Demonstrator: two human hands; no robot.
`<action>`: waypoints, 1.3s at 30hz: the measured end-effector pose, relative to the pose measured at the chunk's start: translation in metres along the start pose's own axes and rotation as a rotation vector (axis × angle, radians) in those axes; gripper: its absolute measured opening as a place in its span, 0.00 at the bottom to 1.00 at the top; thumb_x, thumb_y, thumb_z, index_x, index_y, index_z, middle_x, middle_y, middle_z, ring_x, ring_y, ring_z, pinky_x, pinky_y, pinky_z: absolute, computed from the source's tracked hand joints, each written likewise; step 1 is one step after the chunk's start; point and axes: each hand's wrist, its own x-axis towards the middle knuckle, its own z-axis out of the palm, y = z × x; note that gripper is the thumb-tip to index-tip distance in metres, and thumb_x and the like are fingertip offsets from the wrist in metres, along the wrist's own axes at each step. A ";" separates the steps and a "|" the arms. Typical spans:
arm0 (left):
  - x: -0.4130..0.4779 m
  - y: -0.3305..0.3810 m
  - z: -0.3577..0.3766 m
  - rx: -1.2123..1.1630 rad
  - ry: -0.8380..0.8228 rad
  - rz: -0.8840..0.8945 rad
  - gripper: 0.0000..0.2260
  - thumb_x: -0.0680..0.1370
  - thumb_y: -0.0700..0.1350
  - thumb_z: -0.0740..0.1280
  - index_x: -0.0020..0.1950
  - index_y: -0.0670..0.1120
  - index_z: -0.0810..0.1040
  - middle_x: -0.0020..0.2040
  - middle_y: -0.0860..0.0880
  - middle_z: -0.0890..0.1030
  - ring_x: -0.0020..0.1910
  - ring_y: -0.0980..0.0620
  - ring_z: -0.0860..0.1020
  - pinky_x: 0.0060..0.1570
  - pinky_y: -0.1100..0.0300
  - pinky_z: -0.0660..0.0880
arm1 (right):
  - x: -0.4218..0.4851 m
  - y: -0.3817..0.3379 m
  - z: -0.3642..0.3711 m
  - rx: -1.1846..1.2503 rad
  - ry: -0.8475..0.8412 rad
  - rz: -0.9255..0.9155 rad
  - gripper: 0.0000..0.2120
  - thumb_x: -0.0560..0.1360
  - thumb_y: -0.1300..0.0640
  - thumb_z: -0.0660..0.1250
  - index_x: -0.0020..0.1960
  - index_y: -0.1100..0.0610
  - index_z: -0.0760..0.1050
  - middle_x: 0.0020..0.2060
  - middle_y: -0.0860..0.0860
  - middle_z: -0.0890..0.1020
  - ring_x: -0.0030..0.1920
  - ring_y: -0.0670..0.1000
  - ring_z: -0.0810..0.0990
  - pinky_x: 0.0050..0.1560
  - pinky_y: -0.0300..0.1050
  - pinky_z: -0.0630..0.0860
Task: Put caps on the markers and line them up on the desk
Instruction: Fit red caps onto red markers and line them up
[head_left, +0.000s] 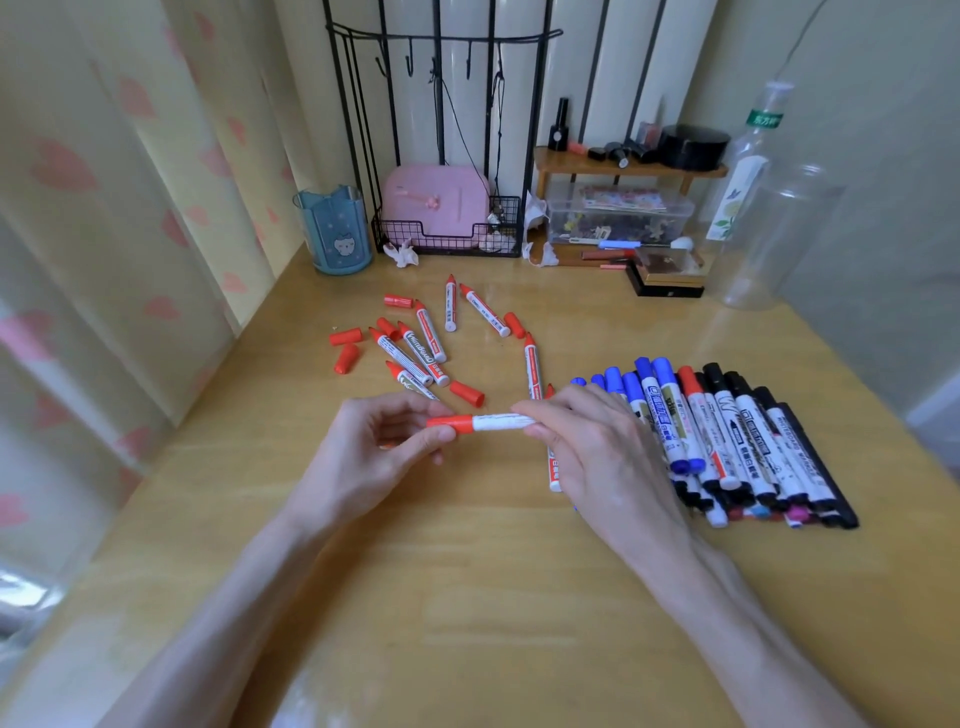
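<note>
head view: left hand pinches a red cap onto the marker gripped by right hand; capping underway, next likely laying it beside the row.

Near half of desk: bare wood, open approach. Centre-left blocked by scattered red markers and caps. Right side filled by row of capped markers. Back edge crowded: blue cup, wire rack, clear bottle.
</note>
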 end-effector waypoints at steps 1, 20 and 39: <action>-0.001 0.000 0.000 0.016 0.007 0.010 0.08 0.75 0.46 0.74 0.52 0.43 0.85 0.41 0.44 0.87 0.37 0.50 0.85 0.48 0.62 0.80 | -0.001 -0.001 -0.001 0.003 -0.008 0.003 0.11 0.79 0.62 0.71 0.59 0.53 0.84 0.42 0.49 0.80 0.44 0.53 0.76 0.44 0.46 0.71; 0.003 -0.029 -0.043 0.724 -0.072 0.153 0.22 0.70 0.70 0.71 0.55 0.57 0.84 0.50 0.59 0.78 0.50 0.53 0.77 0.54 0.52 0.75 | -0.004 0.017 -0.007 -0.187 0.034 0.166 0.06 0.79 0.58 0.70 0.56 0.52 0.82 0.41 0.49 0.79 0.42 0.57 0.75 0.44 0.52 0.71; 0.001 -0.005 -0.032 0.386 -0.051 0.082 0.04 0.77 0.48 0.76 0.50 0.52 0.84 0.42 0.58 0.86 0.42 0.57 0.83 0.39 0.67 0.70 | -0.006 0.004 0.001 -0.116 0.010 0.090 0.08 0.79 0.60 0.70 0.57 0.52 0.81 0.42 0.47 0.79 0.43 0.56 0.75 0.44 0.54 0.73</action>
